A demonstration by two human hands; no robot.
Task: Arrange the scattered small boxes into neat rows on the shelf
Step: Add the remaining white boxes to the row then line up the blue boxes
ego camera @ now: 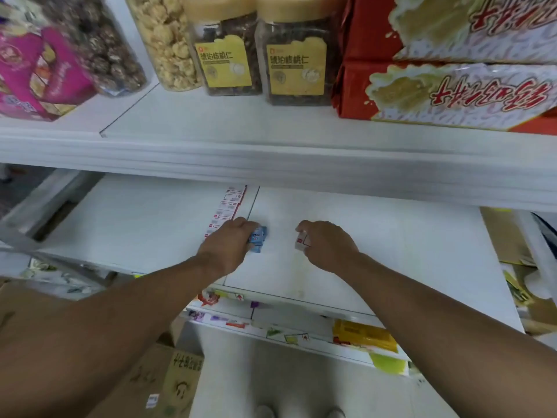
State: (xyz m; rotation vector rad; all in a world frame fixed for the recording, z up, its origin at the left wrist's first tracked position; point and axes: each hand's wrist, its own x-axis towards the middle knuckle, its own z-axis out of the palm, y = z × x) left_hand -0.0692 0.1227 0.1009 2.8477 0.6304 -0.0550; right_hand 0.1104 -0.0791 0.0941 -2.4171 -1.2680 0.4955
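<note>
On the white lower shelf (391, 242), my left hand (229, 242) grips a small blue box (258, 238) that rests on the shelf surface near a seam between panels. A short way to the right, my right hand (328, 245) holds a small white box with red print (301, 241), also low on the shelf. The two boxes are apart, with bare shelf between them. Fingers cover part of each box.
A strip of red and white labels (227, 208) lies behind my left hand. The upper shelf (271, 158) overhangs, carrying jars (229, 55), red cartons (452, 89) and a pink box (39, 76). Cardboard boxes (144, 384) stand on the floor at left; yellow packets (364, 334) lie below.
</note>
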